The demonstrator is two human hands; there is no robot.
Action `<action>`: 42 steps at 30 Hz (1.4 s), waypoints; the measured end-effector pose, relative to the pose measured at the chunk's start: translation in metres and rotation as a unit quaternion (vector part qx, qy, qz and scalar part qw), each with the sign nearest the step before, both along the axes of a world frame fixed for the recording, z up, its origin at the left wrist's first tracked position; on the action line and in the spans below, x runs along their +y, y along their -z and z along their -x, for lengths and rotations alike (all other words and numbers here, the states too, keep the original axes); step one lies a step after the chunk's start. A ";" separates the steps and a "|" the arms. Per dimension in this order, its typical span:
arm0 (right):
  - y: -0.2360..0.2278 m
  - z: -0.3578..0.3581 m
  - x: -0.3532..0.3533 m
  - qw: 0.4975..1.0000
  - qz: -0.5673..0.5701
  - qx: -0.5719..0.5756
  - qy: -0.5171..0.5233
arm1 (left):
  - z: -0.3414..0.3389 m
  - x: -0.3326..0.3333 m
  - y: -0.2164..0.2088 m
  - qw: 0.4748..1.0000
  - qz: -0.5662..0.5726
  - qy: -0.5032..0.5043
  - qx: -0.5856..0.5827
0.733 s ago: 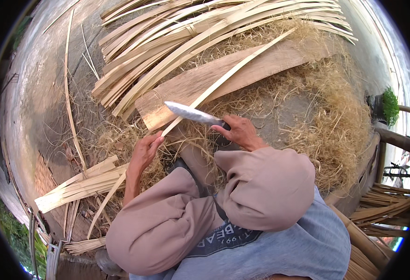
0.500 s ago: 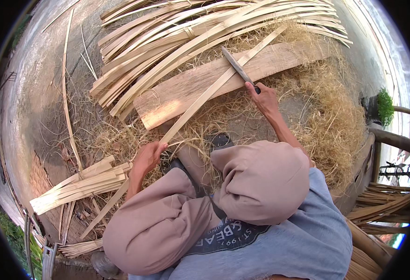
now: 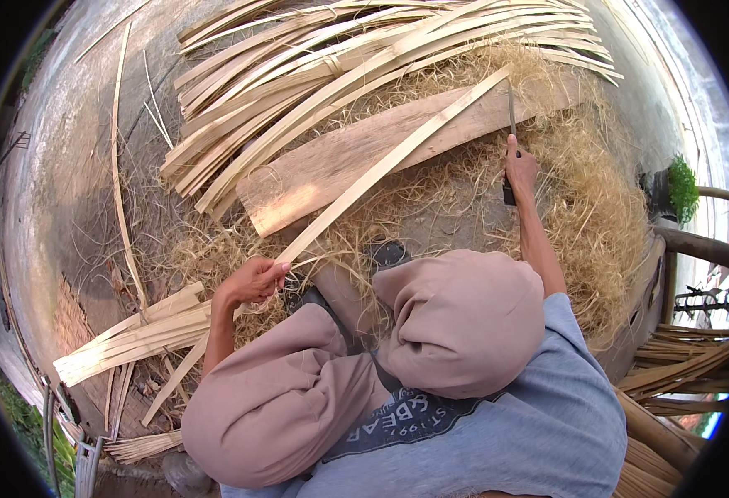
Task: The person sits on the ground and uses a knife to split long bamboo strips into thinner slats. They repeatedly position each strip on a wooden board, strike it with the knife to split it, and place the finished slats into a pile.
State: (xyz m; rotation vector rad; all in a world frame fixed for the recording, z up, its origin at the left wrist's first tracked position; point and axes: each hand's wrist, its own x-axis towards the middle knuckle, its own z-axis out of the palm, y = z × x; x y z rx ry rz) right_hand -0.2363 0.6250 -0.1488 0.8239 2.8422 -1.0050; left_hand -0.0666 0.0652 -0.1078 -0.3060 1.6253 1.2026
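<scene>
My left hand (image 3: 256,280) is closed round a long pale strip of split bamboo (image 3: 373,173). The strip runs up and to the right across a wide wooden board (image 3: 319,166), and its lower end passes back beneath my left forearm. Out to the right, my right hand (image 3: 521,170) grips a knife by its dark handle. The narrow knife blade (image 3: 511,108) points away from me, edge-on, near the far end of the strip. Whether the blade touches the strip I cannot tell.
A large bundle of bamboo strips (image 3: 298,91) lies beyond the board. Curly shavings (image 3: 589,216) heap up on the right. A smaller stack of strips (image 3: 132,336) is at the left, and more strips (image 3: 688,365) lie at the lower right. A green plant (image 3: 682,189) stands far right.
My right hand has moved right with the knife, whose blade has swung from crossing the strip to pointing straight ahead. My left hand has turned over slightly, still on the strip.
</scene>
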 end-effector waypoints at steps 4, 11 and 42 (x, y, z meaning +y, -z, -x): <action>-0.003 -0.024 -0.064 0.990 0.055 -0.005 -0.131 | -0.019 0.058 0.043 0.837 0.200 0.021 0.509; -0.032 -0.131 -0.186 0.900 0.007 0.015 -0.435 | -0.024 0.086 0.039 0.793 0.353 0.054 0.493; -0.004 0.046 -0.048 0.955 -0.287 0.028 -0.074 | -0.127 -0.139 -0.100 0.963 0.253 -0.090 0.004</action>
